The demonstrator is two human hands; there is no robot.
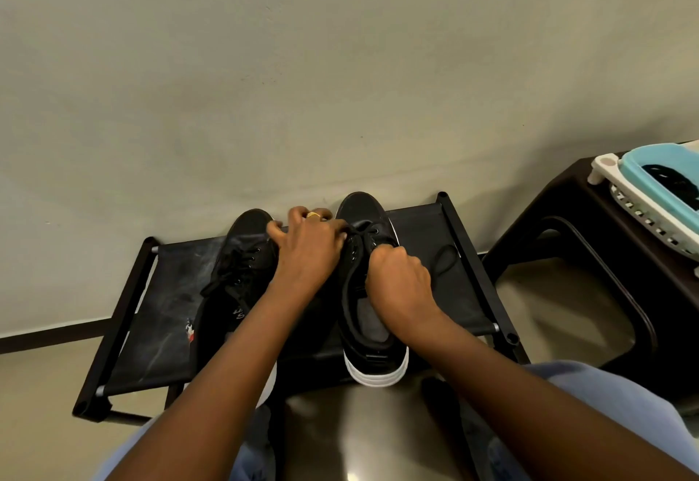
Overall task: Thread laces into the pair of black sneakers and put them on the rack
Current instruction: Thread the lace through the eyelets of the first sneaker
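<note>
Two black sneakers with white soles stand side by side on a low black rack [162,314], toes toward the wall. The left sneaker [234,265] has its black lace threaded through the eyelets. The right sneaker [368,333] is partly laced, and a loop of black lace [446,259] lies on the rack to its right. My left hand [306,246] reaches between the shoes and pinches the lace near the right sneaker's lower eyelets. My right hand [401,284] is curled over the right sneaker's tongue, gripping the lace.
A dark stool [567,216] stands to the right with a blue and white basket [650,193] on it, holding something black. The wall runs just behind the rack. My knees in light blue trousers are at the bottom of the view.
</note>
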